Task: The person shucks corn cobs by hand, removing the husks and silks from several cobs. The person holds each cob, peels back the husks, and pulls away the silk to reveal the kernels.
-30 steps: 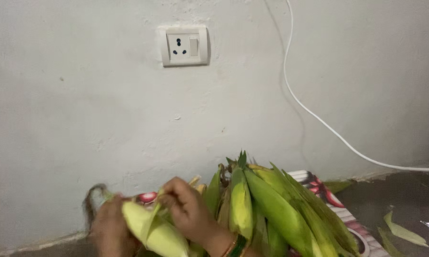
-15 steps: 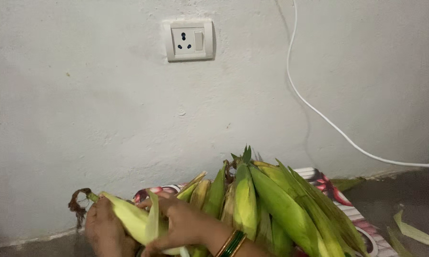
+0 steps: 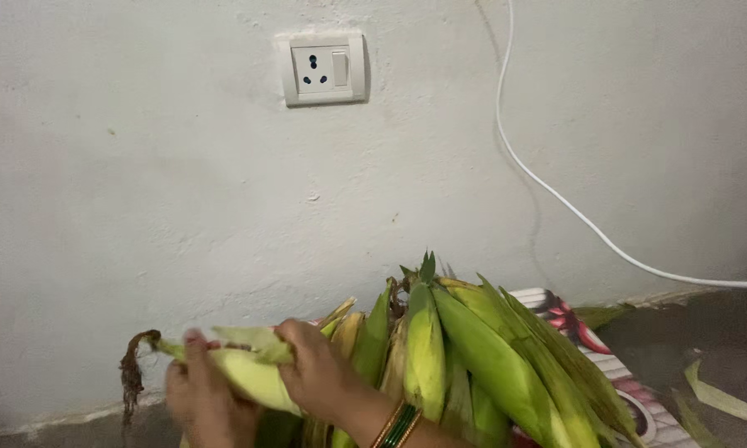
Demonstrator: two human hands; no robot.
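Indoors, white plaster wall, wall socket, white cable, dark floor.

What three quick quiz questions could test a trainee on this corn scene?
1. True or false: both hands grip the same corn cob.
2. Which hand pinches the loose husk leaf? A) left hand B) right hand C) neither
3. Fill in: the pile of unhusked cobs lies to the person's ____ of the hands.

Key: 1 true; 2 B; 3 right. On the wall above are a socket and a white cable; husk scraps lie on the floor at the right.
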